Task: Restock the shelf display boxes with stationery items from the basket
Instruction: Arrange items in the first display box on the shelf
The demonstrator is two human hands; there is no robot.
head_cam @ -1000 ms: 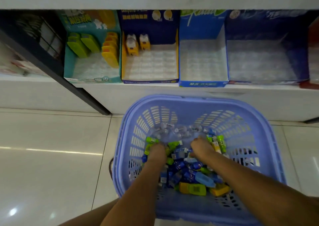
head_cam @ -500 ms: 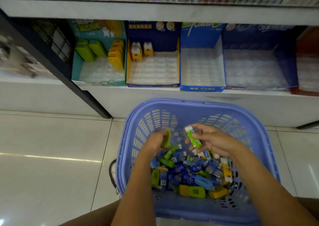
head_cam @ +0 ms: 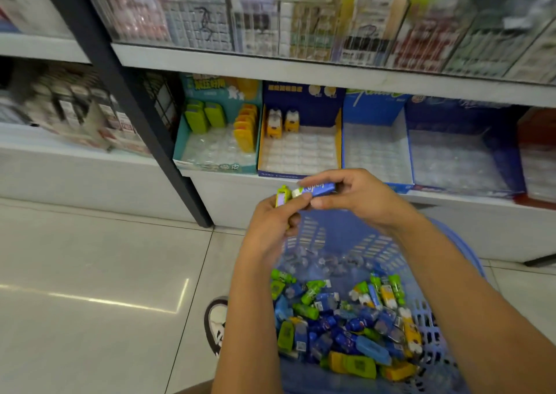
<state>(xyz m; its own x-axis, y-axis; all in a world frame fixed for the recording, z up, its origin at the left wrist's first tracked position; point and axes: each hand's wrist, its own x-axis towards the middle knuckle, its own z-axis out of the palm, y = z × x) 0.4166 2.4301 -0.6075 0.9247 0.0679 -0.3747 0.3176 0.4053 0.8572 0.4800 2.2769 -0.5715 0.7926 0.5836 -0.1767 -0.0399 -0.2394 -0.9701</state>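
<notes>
Both hands are raised above the purple basket point(head_cam: 460, 237), close together in front of the shelf edge. My left hand point(head_cam: 272, 222) grips a small yellow-green item point(head_cam: 282, 196). My right hand point(head_cam: 361, 198) pinches a blue stationery item point(head_cam: 319, 189) with a white end, held level. The basket holds several loose green, blue and yellow items point(head_cam: 343, 321). On the shelf stand display boxes: a teal box point(head_cam: 183, 141) with green and yellow items, a navy-and-yellow box point(head_cam: 339, 141) with two yellow items at the back, a light blue box point(head_cam: 403, 141) and a dark blue box point(head_cam: 469, 114).
A black shelf post point(head_cam: 126, 105) slants down to the tiled floor point(head_cam: 90, 273) left of the boxes. The upper shelf point(head_cam: 301, 68) carries packed goods behind clear plastic. A shoe point(head_cam: 215, 324) shows beside the basket's left side. A red box point(head_cam: 535, 129) sits at far right.
Both hands rose out of the basket, each carrying an item, and came together near the shelf edge. The view tilted up, showing the upper shelf.
</notes>
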